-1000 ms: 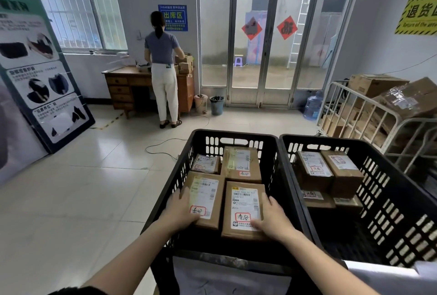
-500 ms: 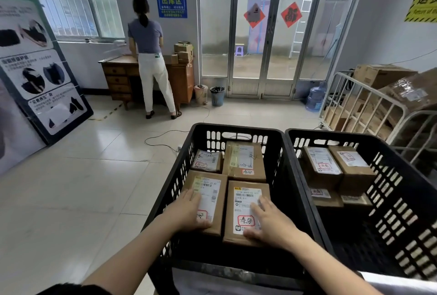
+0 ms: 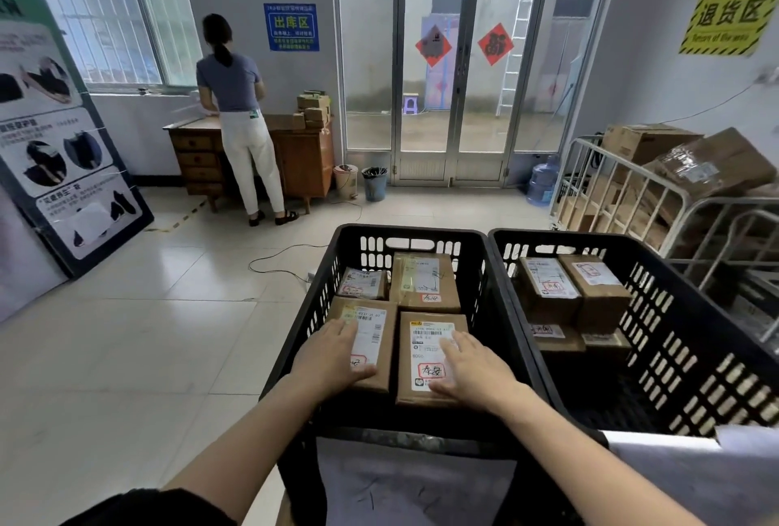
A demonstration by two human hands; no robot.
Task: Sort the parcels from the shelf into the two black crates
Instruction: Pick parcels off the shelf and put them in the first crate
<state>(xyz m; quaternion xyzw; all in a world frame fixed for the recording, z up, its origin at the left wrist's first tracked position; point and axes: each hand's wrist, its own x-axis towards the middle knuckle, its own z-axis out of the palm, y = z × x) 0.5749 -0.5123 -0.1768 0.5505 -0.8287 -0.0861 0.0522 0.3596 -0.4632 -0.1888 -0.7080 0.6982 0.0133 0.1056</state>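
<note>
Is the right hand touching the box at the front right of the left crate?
Touching. The head view shows the right hand lying flat on the front right box, fingers spread over its white label.

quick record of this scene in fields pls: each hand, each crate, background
left hand: flat on the near-left brown cardboard parcel, fingers straight
right hand: flat on the white label of the near-right brown cardboard parcel
left crate: black slotted plastic crate holds both those parcels, with two more labelled cardboard parcels behind them
right crate: second black slotted plastic crate holds stacked cardboard parcels at its far end
background: a person stands at a wooden desk, back turned
</note>
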